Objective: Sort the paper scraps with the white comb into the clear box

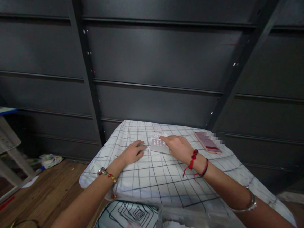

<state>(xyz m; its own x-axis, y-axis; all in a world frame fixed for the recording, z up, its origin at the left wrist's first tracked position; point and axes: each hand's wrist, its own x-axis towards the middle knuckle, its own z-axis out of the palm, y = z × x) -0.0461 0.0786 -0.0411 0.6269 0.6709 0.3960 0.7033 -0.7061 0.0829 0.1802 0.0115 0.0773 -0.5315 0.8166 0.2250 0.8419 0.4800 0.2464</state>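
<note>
A small grey card (157, 147) with rows of small pale pieces lies on the checked cloth, with some clear, shiny film along its far edge. My right hand (179, 147) covers the card's right side. Its index finger reaches across the upper part, while the thumb and other fingers are mostly hidden; the hand looks closed on the card. Just left of the card, my left hand (133, 152) rests palm down on the cloth, fingers apart and holding nothing. Its fingertips come close to the card's left edge.
A pink-framed phone (207, 143) lies right of my right hand on the cloth-covered surface (160, 179). Nearest me stands a clear plastic box (161, 220) with white contents. A dark panelled wall (156, 58) rises behind; a desk (2, 131) stands at left.
</note>
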